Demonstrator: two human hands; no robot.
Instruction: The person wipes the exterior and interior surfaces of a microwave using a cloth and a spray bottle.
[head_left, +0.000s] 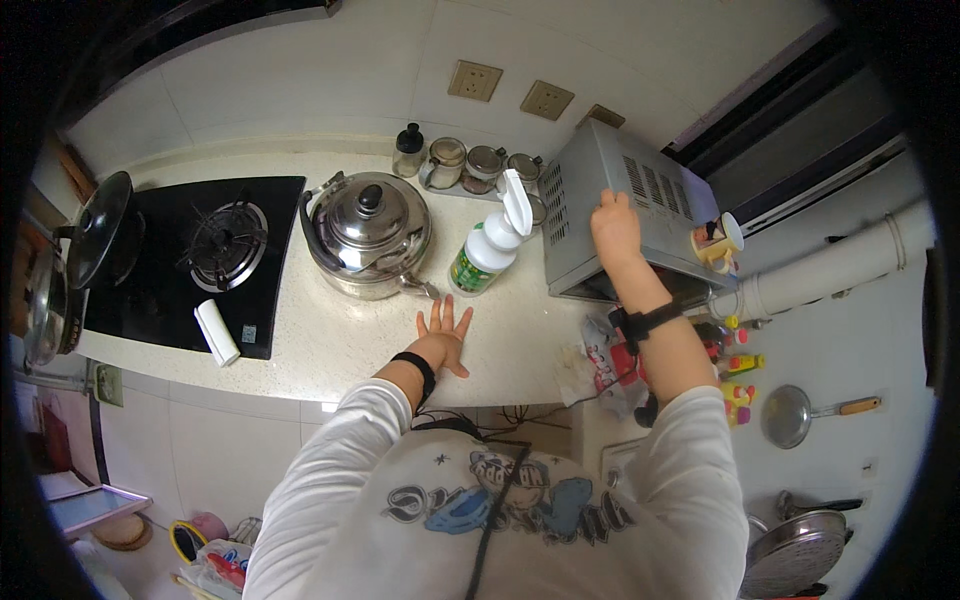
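Observation:
My left hand (444, 336) rests with spread fingers on the pale speckled countertop (337, 360), holding nothing. Just beyond its fingertips stand a white spray bottle (487, 251) with a green label and a shiny metal kettle (369, 225) with a black knob, its spout near my fingers. My right hand (616, 225) is over the top of a grey metal oven (592, 172), its fingers curled; whether something is in them is hidden. At the oven's right edge stands a yellow mug (716, 236).
A black gas hob (161, 300) with a white folded item (217, 332) and a lidded pan (105, 229) lies at left. Glass seasoning jars (484, 166) line the wall. Plastic bags (611, 367) and several bottles (739, 365) are at right. A small pan (787, 417) hangs on the wall.

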